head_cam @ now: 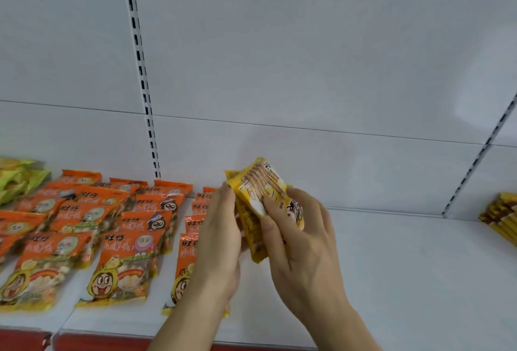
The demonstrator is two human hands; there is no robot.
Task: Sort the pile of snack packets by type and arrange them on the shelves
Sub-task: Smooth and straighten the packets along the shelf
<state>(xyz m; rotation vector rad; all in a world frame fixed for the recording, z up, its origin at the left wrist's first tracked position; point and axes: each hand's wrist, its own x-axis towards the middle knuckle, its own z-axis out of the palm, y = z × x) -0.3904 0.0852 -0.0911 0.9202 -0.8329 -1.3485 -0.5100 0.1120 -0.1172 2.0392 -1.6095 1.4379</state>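
Squaring up a small stack of yellow biscuit packets (pixel 261 205) pinched between left hand (pixel 221 233) and right hand (pixel 302 236) grip, above white shelf (pixel 405 266); next, probably laying them right of orange packets (pixel 123 238).

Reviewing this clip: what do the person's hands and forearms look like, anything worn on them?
Both the left hand and the right hand are bare: no gloves, and no rings, watch or bands on the sides that show. Both forearms are uncovered down to the bottom edge of the picture, with no sleeve in view. The fingernails are short and unpainted.
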